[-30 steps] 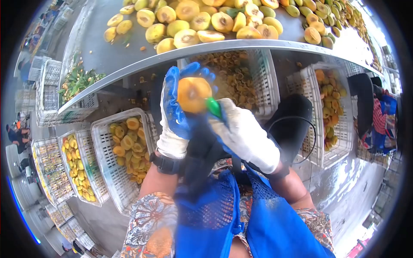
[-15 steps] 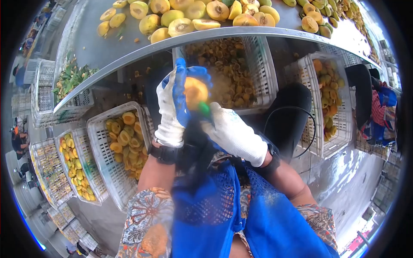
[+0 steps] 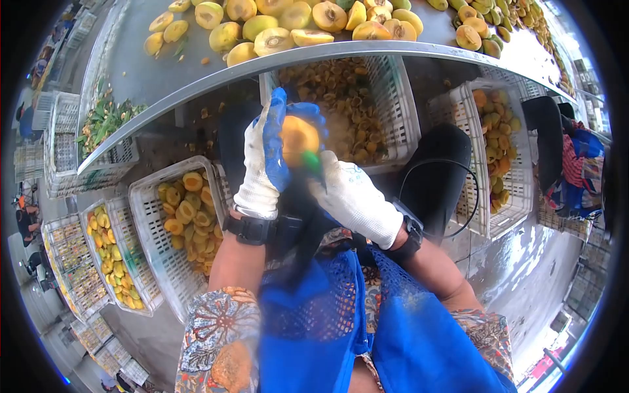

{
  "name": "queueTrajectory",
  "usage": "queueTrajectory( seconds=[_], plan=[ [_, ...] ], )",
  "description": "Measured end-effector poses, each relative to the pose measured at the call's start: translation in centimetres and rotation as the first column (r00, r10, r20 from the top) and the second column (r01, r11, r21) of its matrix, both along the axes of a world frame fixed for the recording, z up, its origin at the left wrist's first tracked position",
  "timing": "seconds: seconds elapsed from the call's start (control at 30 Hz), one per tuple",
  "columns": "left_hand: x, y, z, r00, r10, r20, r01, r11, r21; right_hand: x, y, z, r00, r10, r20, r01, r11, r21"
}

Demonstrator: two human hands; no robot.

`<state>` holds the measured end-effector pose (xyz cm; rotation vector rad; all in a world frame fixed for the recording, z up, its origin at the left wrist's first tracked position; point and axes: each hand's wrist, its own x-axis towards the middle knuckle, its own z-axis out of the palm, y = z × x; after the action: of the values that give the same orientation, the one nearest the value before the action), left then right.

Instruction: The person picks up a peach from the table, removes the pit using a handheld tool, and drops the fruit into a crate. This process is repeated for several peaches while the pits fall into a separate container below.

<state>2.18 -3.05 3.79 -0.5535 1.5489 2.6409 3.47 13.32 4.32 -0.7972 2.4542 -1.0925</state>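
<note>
My left hand [image 3: 265,160], in a white glove with blue palm, is closed around a peeled orange-yellow fruit [image 3: 298,139] held up below the table edge. My right hand [image 3: 350,196], in a white glove, grips a green-handled tool [image 3: 313,162] whose tip presses against the fruit's lower right side. Both hands hover over my lap and a blue mesh apron [image 3: 367,314]. A black watch sits on each wrist.
A metal table [image 3: 164,72] ahead carries several cut yellow fruits [image 3: 275,40]. White crates below hold fruit pieces: one at left [image 3: 151,229], one behind the hands [image 3: 393,105], one at right [image 3: 472,170]. A crate of green leaves [image 3: 108,121] stands far left. Another person's patterned clothing [image 3: 580,170] is at right.
The fruit has been turned in my left hand, from facing me to more side-on, and both hands have shifted slightly up and left.
</note>
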Motion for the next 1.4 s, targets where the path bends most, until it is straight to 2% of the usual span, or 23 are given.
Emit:
queueTrajectory(
  seconds=[0.07, 0.17, 0.27, 0.37, 0.57, 0.77, 0.87, 0.97, 1.07, 1.1, 1.17, 1.27, 1.37, 1.4],
  plan=[
    [0.1, 0.2, 0.1, 1.000, 0.015, 0.024, -0.014, 0.999, -0.052, 0.1, -0.2, -0.2, 0.999, -0.022, 0.027, 0.021, 0.999, 0.039],
    [0.1, 0.0, -0.8, 0.999, 0.041, 0.017, -0.040, 0.999, -0.034, 0.3, -0.1, -0.3, 0.999, -0.034, 0.013, 0.033, 0.999, 0.032],
    [0.1, 0.1, -0.5, 0.999, 0.027, 0.020, -0.025, 0.995, -0.096, 0.2, 0.0, -0.4, 1.000, 0.001, 0.022, -0.003, 0.998, 0.067],
    [0.1, 0.0, -0.4, 1.000, -0.016, -0.020, 0.013, 0.990, -0.138, 0.3, 0.1, -0.4, 1.000, -0.011, -0.006, 0.011, 1.000, 0.025],
    [-0.1, 0.7, -0.4, 0.999, 0.042, 0.004, -0.042, 0.994, -0.102, 0.3, 0.2, -0.6, 0.995, -0.050, -0.090, 0.050, 0.999, -0.002],
    [-0.3, 0.9, -0.3, 0.994, 0.069, 0.088, -0.065, 0.997, -0.046, -0.1, 0.6, -1.1, 0.999, 0.009, -0.042, -0.009, 1.000, 0.008],
    [-0.3, 0.8, -0.8, 0.993, 0.059, 0.105, -0.043, 0.988, -0.151, -0.2, 0.7, -0.8, 0.999, 0.009, 0.053, -0.011, 0.999, 0.039],
    [-0.2, 0.4, -1.4, 0.990, 0.024, 0.140, 0.003, 0.982, -0.186, -0.9, 0.5, 0.7, 0.930, -0.021, 0.366, 0.007, 0.999, 0.040],
    [-0.5, 0.6, -1.4, 0.986, 0.007, 0.169, 0.019, 0.988, -0.152, -0.8, 1.0, -2.4, 0.860, 0.065, 0.505, 0.020, 0.987, -0.161],
    [-0.6, 0.6, -1.5, 0.987, -0.003, 0.161, 0.030, 0.985, -0.168, -1.0, 1.0, -1.7, 0.742, 0.073, 0.666, 0.071, 0.980, -0.187],
    [-0.7, 0.5, -2.0, 0.988, -0.026, 0.153, 0.056, 0.978, -0.201, -1.3, 1.0, 0.3, 0.416, 0.108, 0.903, 0.189, 0.961, -0.203],
    [-0.8, 0.2, -2.8, 0.987, -0.055, 0.151, 0.070, 0.993, -0.099, -1.0, 1.5, 0.7, 0.238, 0.235, 0.942, 0.340, 0.889, -0.308],
    [-0.7, -0.2, -2.9, 0.980, -0.052, 0.190, 0.060, 0.998, -0.037, -1.1, 1.5, -0.4, -0.101, 0.368, 0.925, 0.443, 0.848, -0.289],
    [-0.3, -0.2, -2.6, 0.984, -0.076, 0.160, 0.082, 0.996, -0.035, -0.8, 1.4, -0.3, -0.156, 0.413, 0.897, 0.505, 0.814, -0.287]
  ],
)
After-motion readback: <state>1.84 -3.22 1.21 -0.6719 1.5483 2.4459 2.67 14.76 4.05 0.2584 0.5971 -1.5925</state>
